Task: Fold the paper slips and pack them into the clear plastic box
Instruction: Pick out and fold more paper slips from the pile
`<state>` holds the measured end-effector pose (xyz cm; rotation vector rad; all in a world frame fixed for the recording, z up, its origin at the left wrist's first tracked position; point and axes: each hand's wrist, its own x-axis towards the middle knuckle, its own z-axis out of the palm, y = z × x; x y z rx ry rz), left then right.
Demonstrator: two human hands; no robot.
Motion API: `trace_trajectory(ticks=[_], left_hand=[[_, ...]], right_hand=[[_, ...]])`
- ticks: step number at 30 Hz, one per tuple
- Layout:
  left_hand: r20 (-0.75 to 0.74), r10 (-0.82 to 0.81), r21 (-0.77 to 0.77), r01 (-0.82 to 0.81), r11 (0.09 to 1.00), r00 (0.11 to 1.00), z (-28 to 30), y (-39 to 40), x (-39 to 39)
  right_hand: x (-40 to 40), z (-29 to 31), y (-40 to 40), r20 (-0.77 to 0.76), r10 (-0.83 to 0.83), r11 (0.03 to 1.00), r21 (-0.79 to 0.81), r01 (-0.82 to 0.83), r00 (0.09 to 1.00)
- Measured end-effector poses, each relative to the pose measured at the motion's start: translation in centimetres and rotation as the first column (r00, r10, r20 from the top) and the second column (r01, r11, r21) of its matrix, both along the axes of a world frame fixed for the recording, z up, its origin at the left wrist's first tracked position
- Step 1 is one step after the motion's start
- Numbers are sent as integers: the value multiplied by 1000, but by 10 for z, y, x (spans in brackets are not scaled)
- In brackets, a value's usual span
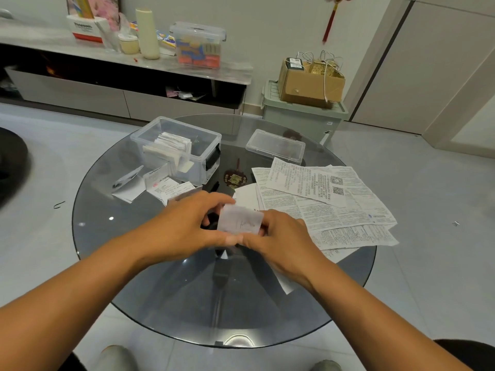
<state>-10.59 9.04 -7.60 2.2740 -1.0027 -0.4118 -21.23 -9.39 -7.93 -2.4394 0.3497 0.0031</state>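
Observation:
Both my hands hold one small folded white paper slip (pixel 240 219) above the middle of the round glass table (pixel 187 303). My left hand (pixel 187 226) pinches its left edge and my right hand (pixel 281 236) pinches its right edge. The clear plastic box (pixel 160 129) stands open at the back left of the table, with several folded slips upright inside. Flat printed paper sheets (pixel 321 204) lie spread to the right of my hands. A few folded slips (pixel 160 184) lie in front of the box.
The box's clear lid (pixel 276 145) lies at the back right of the table. A dark red and gold ornament (pixel 235 179) sits behind my hands. Beyond the table are a low shelf unit, a lidded storage box (pixel 198 44) and a green bin with a cardboard carton (pixel 308 81).

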Motion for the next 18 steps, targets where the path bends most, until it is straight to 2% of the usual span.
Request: trace_trajectory(ticks=[5,8,12,14,16,18], left_hand=[[9,108,22,-109,994,994,-4,-8,-1],[58,105,88,-110,990,993,-6,-11,-2],[55,170,4,-171,985,984,-9,-12,-4],[107,117,-14,-116,993,987,-9,-11,-3],[218,-15,10,13,1000,976,-7,-9,-1],[359,-174,42,171,984,917,-8,-8,-1]], right_hand=[[1,5,-4,-78,-30,999,-20,29,996],[0,0,-2,-14,-20,997,-77,19,1000],[0,-1,-10,-14,-37,999,10,37,999],[1,1,-17,-33,-37,998,59,39,999],[2,0,-24,-45,-34,996,82,37,998],[2,-1,-27,-29,-23,996,90,25,999]])
